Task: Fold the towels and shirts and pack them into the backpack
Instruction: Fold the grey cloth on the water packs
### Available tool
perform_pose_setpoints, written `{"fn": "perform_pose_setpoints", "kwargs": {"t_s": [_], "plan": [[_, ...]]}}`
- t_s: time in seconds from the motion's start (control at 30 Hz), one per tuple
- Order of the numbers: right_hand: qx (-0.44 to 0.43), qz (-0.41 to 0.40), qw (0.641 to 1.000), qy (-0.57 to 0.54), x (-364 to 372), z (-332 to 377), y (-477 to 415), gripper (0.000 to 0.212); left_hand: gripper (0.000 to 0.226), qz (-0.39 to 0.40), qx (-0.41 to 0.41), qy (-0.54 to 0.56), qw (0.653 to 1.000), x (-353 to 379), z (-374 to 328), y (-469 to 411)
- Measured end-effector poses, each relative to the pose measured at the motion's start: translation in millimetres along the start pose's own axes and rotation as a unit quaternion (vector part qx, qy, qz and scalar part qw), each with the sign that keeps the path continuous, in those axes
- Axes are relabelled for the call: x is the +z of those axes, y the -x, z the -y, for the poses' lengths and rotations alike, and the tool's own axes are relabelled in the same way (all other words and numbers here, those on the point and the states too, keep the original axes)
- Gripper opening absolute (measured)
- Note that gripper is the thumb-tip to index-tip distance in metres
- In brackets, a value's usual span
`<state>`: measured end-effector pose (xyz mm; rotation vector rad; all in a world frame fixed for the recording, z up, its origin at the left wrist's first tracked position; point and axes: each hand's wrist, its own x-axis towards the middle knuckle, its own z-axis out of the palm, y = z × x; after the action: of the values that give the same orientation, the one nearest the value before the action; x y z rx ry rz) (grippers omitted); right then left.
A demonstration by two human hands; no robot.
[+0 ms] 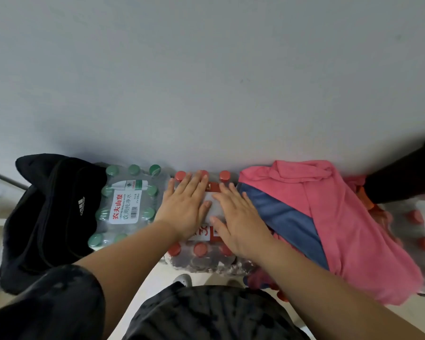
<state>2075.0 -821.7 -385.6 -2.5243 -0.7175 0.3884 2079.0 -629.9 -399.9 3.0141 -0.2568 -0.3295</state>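
Observation:
A black backpack (47,217) with a white logo stands at the left against the wall. At the right lies a heap of clothes: a pink shirt (353,217) draped over a blue cloth (287,217). My left hand (184,207) and my right hand (238,219) lie flat, fingers straight, side by side on a shrink-wrapped pack of red-capped bottles (201,253) in the middle. Neither hand holds anything. The right hand's outer edge is close to the blue cloth.
A pack of green-capped water bottles (125,204) sits between the backpack and the red-capped pack. More red-capped bottles (420,231) lie under the clothes at the right. A dark object (402,173) leans at the far right. A grey wall (206,69) rises directly behind everything.

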Motion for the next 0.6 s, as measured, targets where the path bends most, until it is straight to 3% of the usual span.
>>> {"fn": "perform_pose_setpoints", "kwargs": {"t_s": [0.1,0.23,0.37,0.6], "plan": [[-0.012,0.012,1.000,0.020,-0.1,-8.6,-11.0,0.059,0.078,0.012,-0.047,0.003,0.999,-2.0,-7.6,2.2],[-0.019,-0.025,0.998,-0.045,-3.3,-18.3,-24.4,0.046,0.078,-0.005,-0.102,0.043,0.994,-14.1,-18.8,18.5],[-0.072,-0.025,0.995,-0.056,-5.8,-26.9,-29.6,0.053,0.069,-0.005,-0.089,0.071,0.993,-26.2,-14.2,43.7],[-0.108,0.000,0.992,-0.059,-4.9,-13.8,-30.2,0.045,0.084,0.059,-0.040,0.133,0.989,-42.7,-1.3,65.5]]}}
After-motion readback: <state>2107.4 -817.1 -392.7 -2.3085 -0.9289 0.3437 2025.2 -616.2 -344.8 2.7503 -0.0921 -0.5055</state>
